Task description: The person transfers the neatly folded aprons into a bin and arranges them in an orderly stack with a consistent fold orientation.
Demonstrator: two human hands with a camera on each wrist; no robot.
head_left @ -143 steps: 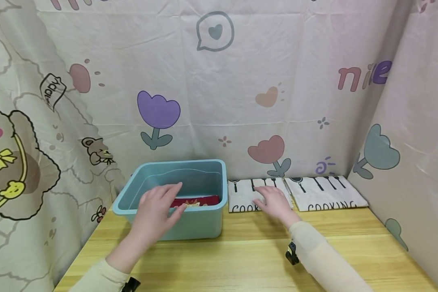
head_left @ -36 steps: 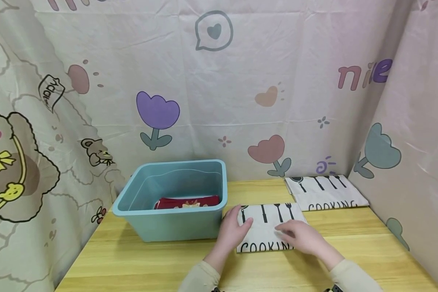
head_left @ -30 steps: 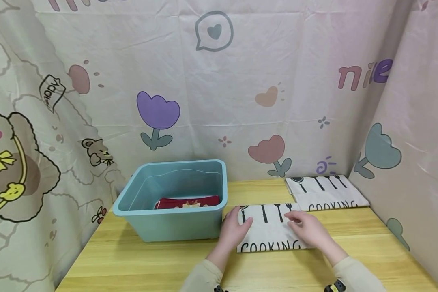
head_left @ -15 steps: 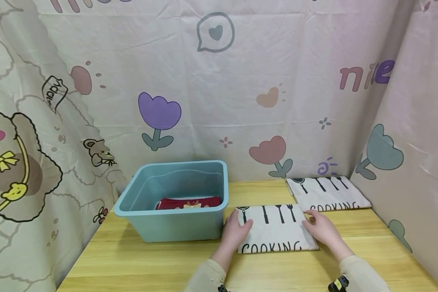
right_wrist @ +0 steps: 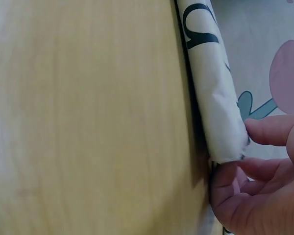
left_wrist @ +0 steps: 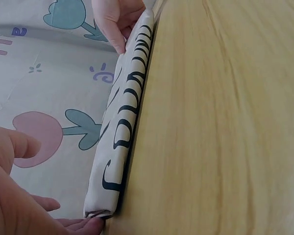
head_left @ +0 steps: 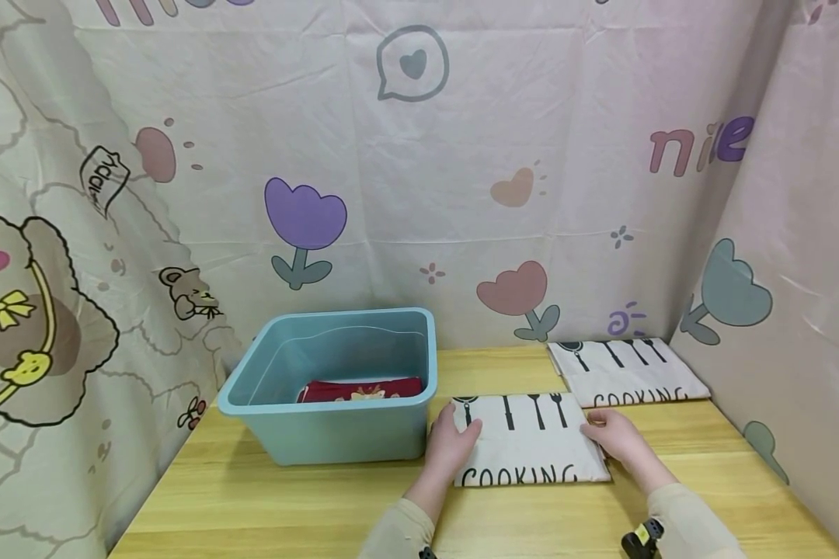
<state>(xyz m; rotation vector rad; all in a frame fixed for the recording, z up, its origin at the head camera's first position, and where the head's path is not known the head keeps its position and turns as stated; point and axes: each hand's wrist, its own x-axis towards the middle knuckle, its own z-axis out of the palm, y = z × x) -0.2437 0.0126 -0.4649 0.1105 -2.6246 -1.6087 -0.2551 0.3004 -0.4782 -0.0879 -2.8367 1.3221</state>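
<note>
Right hand (head_left: pixel 617 436) has slid outward, pinching the towel (head_left: pixel 527 446) at the end away from the bin (head_left: pixel 342 435); left hand (head_left: pixel 449 448), wide, touches the bin-side end: both covered!

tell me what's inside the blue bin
A dark red printed cloth lies inside the blue bin. Its lower part and anything beneath it are hidden by the front wall.

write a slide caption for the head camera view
Left hand and right hand at opposite ends of a folded COOKING cloth, beside a blue tub with red fabric inside.
</note>
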